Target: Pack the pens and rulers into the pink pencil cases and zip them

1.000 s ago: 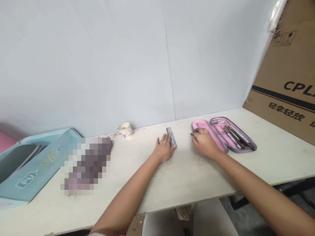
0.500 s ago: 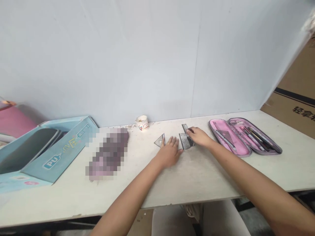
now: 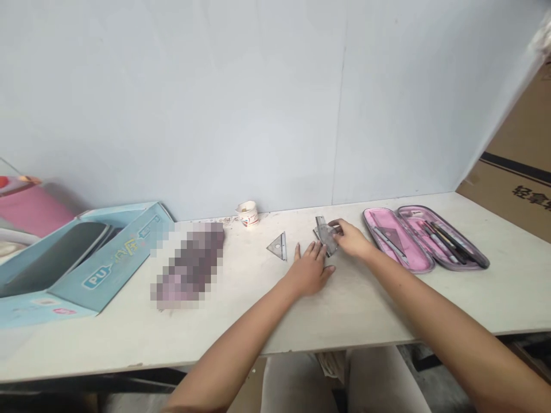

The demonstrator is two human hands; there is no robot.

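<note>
My right hand (image 3: 349, 238) pinches a clear plastic ruler (image 3: 322, 225) by its right side. The ruler lies across another clear measuring piece with a dark scale edge; it may be a protractor, but fingers and overlap hide much of it. Just left and nearer to me, my left hand (image 3: 309, 269) rests palm down with fingers spread, its fingertips close to the overlapped pieces. A clear triangular set square (image 3: 278, 246) lies flat on the table, left of my left hand and apart from it.
An open pink pencil case (image 3: 424, 261) with pens and another set square lies to the right. Near the wall stands a white paper cup (image 3: 247, 214). Leftward are a blurred purplish item (image 3: 189, 264) and an open blue box (image 3: 124, 258) holding a dark case.
The ruler has come down over the other clear piece, with my right hand on it. My left hand has moved right, off the set square, which now shows fully.
</note>
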